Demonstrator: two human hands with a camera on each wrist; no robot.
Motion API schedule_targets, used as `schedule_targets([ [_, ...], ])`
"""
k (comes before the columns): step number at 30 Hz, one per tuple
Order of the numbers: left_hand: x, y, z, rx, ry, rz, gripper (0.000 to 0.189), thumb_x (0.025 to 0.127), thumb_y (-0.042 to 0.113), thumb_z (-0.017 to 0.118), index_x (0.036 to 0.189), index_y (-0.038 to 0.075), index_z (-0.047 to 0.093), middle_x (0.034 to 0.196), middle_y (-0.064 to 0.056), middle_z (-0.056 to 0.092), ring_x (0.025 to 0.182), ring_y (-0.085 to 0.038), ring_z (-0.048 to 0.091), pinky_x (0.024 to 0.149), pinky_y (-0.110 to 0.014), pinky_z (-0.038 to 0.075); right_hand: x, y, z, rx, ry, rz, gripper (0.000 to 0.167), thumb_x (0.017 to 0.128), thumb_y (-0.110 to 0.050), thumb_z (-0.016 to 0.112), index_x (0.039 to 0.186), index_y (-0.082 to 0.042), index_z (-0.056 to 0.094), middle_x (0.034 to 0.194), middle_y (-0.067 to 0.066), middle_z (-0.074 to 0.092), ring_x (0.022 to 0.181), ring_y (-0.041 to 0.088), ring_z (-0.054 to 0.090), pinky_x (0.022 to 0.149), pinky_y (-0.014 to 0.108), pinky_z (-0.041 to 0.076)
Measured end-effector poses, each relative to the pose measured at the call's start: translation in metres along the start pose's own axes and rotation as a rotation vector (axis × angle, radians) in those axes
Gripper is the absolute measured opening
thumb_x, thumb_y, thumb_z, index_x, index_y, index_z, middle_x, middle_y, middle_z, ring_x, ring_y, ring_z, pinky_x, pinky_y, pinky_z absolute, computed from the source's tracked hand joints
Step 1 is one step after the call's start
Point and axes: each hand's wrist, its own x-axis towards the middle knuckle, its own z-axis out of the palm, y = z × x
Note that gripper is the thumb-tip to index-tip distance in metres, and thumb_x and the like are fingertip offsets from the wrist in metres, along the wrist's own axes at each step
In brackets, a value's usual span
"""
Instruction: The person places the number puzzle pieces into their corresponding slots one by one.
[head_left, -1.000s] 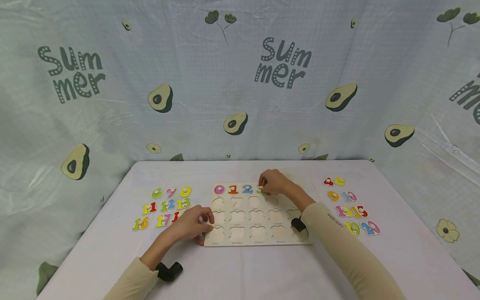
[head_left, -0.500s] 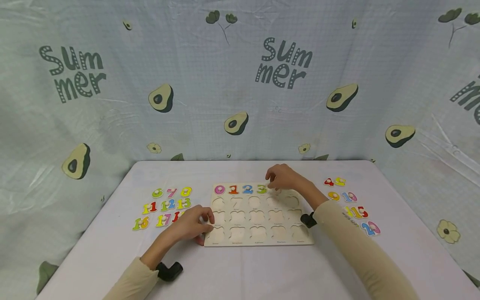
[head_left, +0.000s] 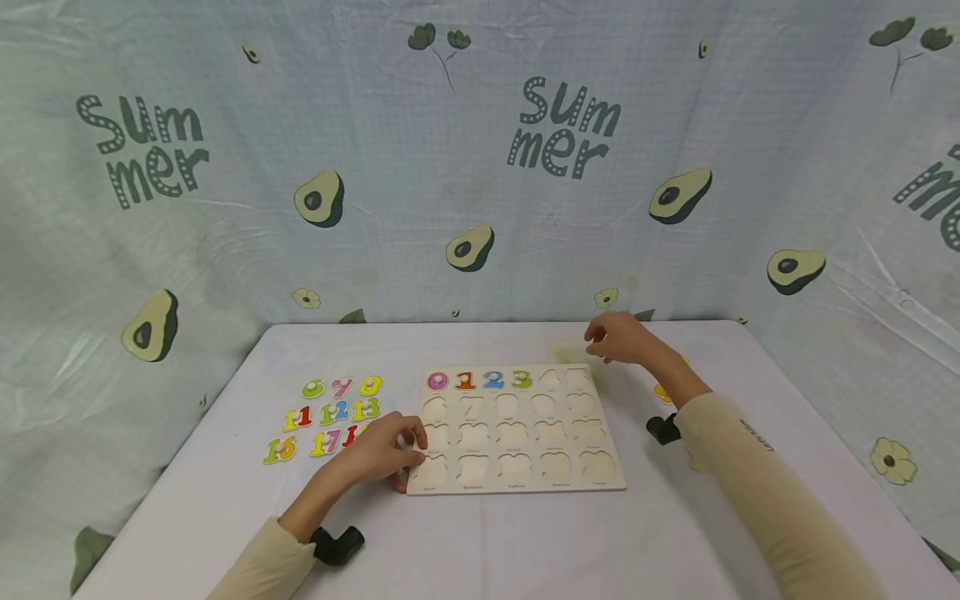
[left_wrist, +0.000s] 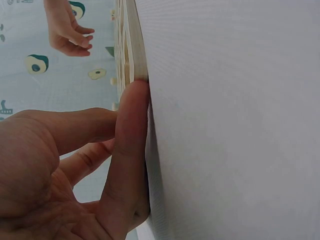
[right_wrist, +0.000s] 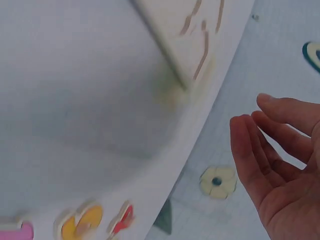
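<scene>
Head view: board [head_left: 528, 437] between hands [head_left: 381, 447] [head_left: 621, 337], touching left

Behind the white tabletop [head_left: 487, 550] hangs a pale curtain [head_left: 390, 167]; from here I see halved avocados [head_left: 470, 247], grey-green "summer" lettering [head_left: 566, 125] and cream flowers [head_left: 894, 462] printed across it, with shiny creases [head_left: 885, 271] towards the right.

Right wrist view: pink piece [right_wrist: 17, 233] cropped

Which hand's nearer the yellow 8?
Left. The left hand is on the near side of the yellow 8, close by; the right hand is far to its right, past the puzzle board.
</scene>
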Motion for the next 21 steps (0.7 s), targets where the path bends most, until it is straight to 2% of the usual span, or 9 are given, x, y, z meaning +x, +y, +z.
schedule_targets([
  [10, 0.0, -0.001, 0.0, 0.01, 0.007, 0.008, 0.009, 0.091, 0.007, 0.075, 0.094, 0.009, 0.066, 0.101, -0.011, 0.054, 0.051, -0.016, 0.058, 0.05, -0.024, 0.053, -0.017, 0.043, -0.024, -0.021, 0.02, 0.114, 0.027, 0.098, -0.011, 0.066, 0.115, 0.01, 0.067, 0.108, 0.024, 0.07, 0.078, 0.023, 0.071, 0.074, 0.038, 0.062],
  [16, 0.001, -0.002, 0.001, 0.013, 0.008, 0.006, 0.009, 0.092, 0.008, 0.075, 0.095, 0.009, 0.067, 0.101, -0.011, 0.054, 0.051, -0.015, 0.058, 0.05, -0.023, 0.052, -0.022, 0.069, -0.026, -0.106, 0.021, 0.149, 0.025, 0.096, -0.011, 0.066, 0.11, 0.01, 0.069, 0.1, 0.023, 0.071, 0.075, 0.021, 0.065, 0.07, 0.035, 0.058],
  [21, 0.002, -0.002, 0.001, 0.022, 0.012, 0.011, 0.009, 0.092, 0.008, 0.075, 0.095, 0.009, 0.067, 0.101, -0.011, 0.054, 0.051, -0.015, 0.057, 0.05, -0.021, 0.051, -0.026, 0.084, -0.024, -0.098, -0.001, 0.193, 0.024, 0.096, -0.012, 0.067, 0.107, 0.009, 0.069, 0.097, 0.021, 0.07, 0.074, 0.02, 0.064, 0.071, 0.034, 0.056],
])
